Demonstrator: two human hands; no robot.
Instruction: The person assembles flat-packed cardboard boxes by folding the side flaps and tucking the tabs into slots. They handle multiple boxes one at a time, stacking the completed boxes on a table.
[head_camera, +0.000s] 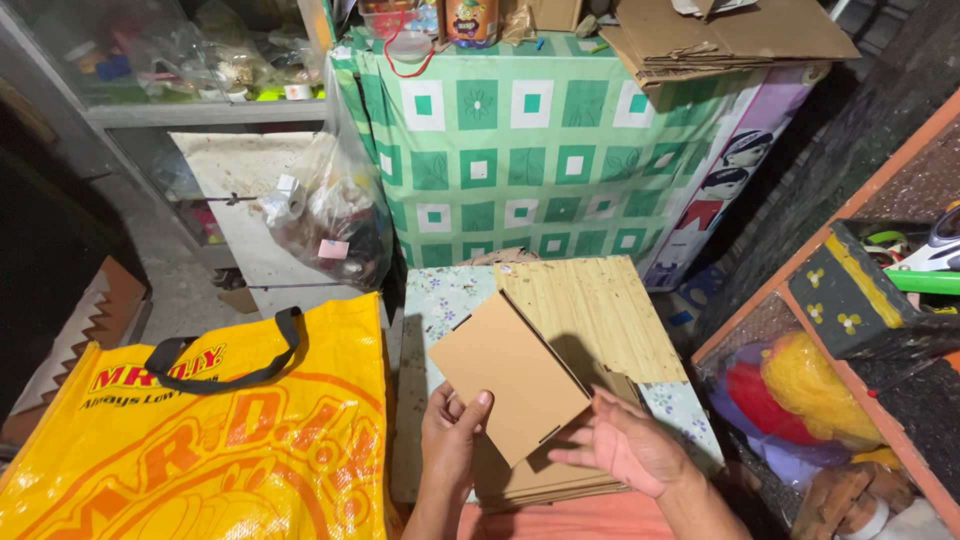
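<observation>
Biggest thing in view is the green checked cloth (520, 150) hanging over a worktop at the back, with flattened cardboard (720, 40) sitting on top at the right. Down at the lower left a yellow bag (200, 440) with black handles is taking up the corner. Just above it, a clear plastic sack (330, 215) full of odds and ends is leaning by the cloth. In the middle a wood-grain board (595, 315) is lying on a floral sheet (440, 300). On the right a yellow and red fluffy bundle (800, 385) is sitting in a shelf.

The brown card (505, 375) is being held up tilted, in front of the board and above a stack of similar cards (540, 480). The left hand (450, 440) is pinching its lower left edge, grip closed on it, thumb on the front face. The right hand (625, 440) is hovering open just beside the card's lower right edge, fingers spread; can't tell if it's touching.
</observation>
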